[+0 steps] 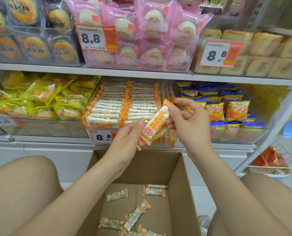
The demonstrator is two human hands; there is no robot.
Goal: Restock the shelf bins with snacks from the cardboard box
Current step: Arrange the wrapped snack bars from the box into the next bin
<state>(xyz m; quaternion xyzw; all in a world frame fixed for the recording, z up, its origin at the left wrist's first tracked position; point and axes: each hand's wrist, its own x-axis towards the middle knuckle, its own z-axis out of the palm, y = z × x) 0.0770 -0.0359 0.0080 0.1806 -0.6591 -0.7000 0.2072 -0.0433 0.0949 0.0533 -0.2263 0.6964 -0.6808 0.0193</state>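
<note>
While the head view looks down past both forearms, the likeliest slip lies in the left hand [124, 142], whose curled fingers and thumb grip a small bundle of rice bars [159, 135] by their lower ends. The wrappers look slick, and if the top one is drawn off at an angle, the others could fan out and drop back into the cardboard box [181, 176] below. How many the bundle holds is hard to tell, perhaps three or four, since they overlap. The right hand [188, 123] pinches the upper end of the top rice bar [156, 124] between thumb and fingers, so both hands are clamped on that same packet, one at each end. It sits tilted between them, just in front of the clear shelf bin [99, 86]. That bin is already packed with neat rows, so a bar pushed in carelessly might ride up over the front wall above the price tag [101, 137], or stray right into the neighbouring blue-and-orange snack bags [234, 108]. A handful of loose bars [135, 217] lies scattered on the box floor, well below the hands, so I judge the restocking to be near its end.
</note>
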